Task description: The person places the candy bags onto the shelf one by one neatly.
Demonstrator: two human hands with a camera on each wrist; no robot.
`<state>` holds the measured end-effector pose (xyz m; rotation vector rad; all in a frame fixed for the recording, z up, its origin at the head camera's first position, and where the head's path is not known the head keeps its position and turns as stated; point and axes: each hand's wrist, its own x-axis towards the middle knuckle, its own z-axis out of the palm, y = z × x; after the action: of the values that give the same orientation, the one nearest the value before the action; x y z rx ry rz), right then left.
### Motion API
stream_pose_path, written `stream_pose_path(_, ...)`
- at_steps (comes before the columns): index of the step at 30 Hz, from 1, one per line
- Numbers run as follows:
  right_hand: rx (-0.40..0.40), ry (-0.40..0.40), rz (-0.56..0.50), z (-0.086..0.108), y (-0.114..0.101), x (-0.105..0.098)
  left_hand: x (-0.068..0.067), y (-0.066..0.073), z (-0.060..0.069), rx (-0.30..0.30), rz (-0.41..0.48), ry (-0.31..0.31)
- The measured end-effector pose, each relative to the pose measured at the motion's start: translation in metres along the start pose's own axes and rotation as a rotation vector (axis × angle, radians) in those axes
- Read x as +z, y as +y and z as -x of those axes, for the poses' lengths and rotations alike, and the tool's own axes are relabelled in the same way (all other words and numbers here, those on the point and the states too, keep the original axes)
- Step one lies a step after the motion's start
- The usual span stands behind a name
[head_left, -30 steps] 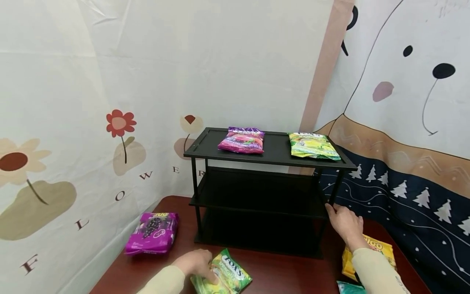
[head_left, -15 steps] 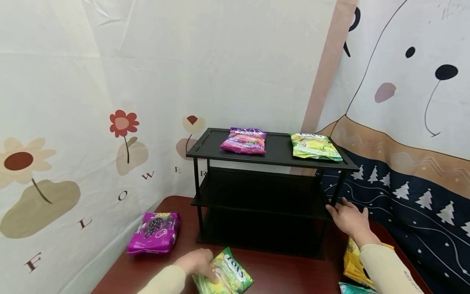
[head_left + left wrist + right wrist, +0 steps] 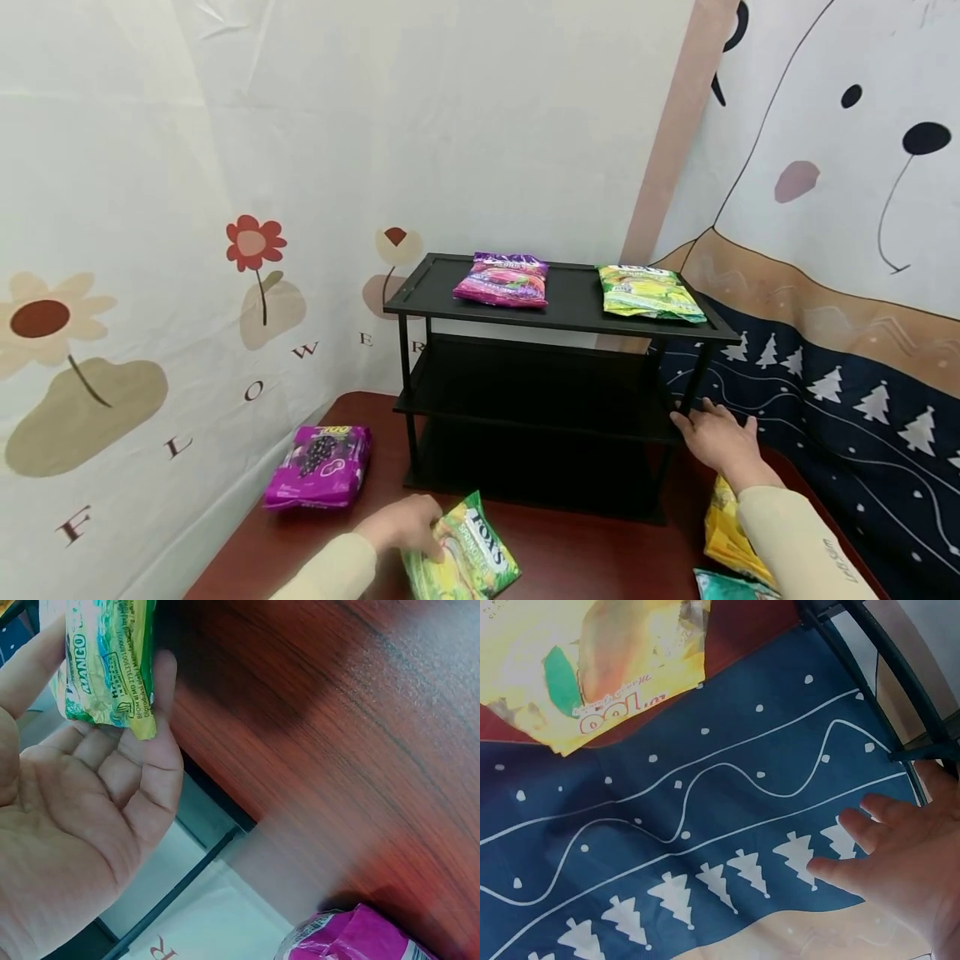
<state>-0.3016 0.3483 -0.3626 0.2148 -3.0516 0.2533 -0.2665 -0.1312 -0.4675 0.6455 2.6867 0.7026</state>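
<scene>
Near the edge of the black shelf (image 3: 573, 287), the green bag (image 3: 467, 552) is pinched by the left hand (image 3: 405, 523), FOX'S end turned right. The right hand (image 3: 722, 440) is spread.

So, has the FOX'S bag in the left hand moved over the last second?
Yes, slightly: in the head view, the held FOX'S bag has shifted up toward the bottom front edge of the black three-tier shelf.

You hold a yellow-green FOX'S candy bag (image 3: 474, 546) by its nine o'clock side, its lettered top tilted toward two o'clock; it sits at about seven o'clock from the rack. That black three-tier rack (image 3: 572, 292) stands upright at twelve o'clock; you touch it near its three o'clock end.
</scene>
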Motion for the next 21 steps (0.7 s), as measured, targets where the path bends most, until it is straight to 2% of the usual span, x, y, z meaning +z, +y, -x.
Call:
stream_pose_path(3, 0.069, -0.001, -0.071, -0.001, -0.001, 0.001, -0.003, 0.0, 0.0, 0.04, 0.035, -0.028)
stream_pose_path(6, 0.102, 0.008, -0.108, -0.001, -0.002, 0.002, -0.005, 0.002, 0.001, 0.077, 0.08, -0.055)
stream_pose_path(14, -0.023, 0.004, -0.215, 0.0, 0.0, -0.001, -0.008, 0.003, 0.002, 0.144, 0.101, -0.038)
stream_pose_path(17, -0.026, -0.004, -0.225, 0.0, 0.001, -0.001, -0.008, 0.003, 0.001, 0.161, 0.1, -0.037)
stream_pose_path(21, 0.02, -0.008, -0.192, 0.0, -0.002, -0.001, -0.011, 0.004, 0.002, 0.176, 0.091, -0.043)
